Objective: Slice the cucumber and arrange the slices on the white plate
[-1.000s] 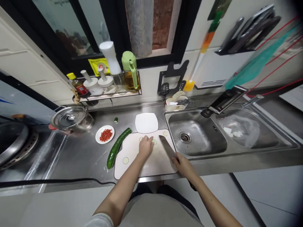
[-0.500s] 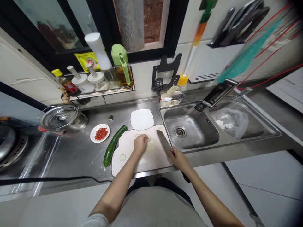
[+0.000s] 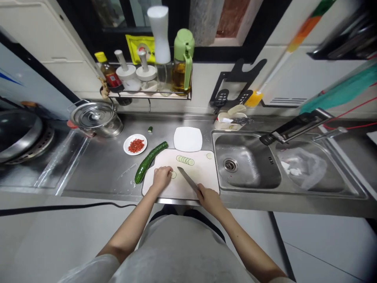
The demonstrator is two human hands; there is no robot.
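My left hand (image 3: pixel 161 179) is closed, its fingertips at the edge of a cucumber slice (image 3: pixel 173 175) on the white cutting board (image 3: pixel 159 158). In my right hand (image 3: pixel 209 199) is a kitchen knife (image 3: pixel 188 179), gripped by the handle, its blade slanting over the board with the tip near that slice. A row of overlapping cucumber slices (image 3: pixel 185 160) lies toward the board's far edge. One more slice (image 3: pixel 209 156) sits at the far right corner. The long cucumber (image 3: pixel 149 162) rests along the board's left side.
Behind the board is a white square plate (image 3: pixel 187 139). To the left stand a plate of chopped red pieces (image 3: pixel 126 144), a cucumber end (image 3: pixel 150 129) and a lidded steel pot (image 3: pixel 110 125). A double sink (image 3: pixel 250 188) adjoins on the right. A condiment rack (image 3: pixel 165 97) hangs above.
My left hand has left the row of slices and come left and nearer to the single slice. The knife has swung left over the board. The camera view has shifted.
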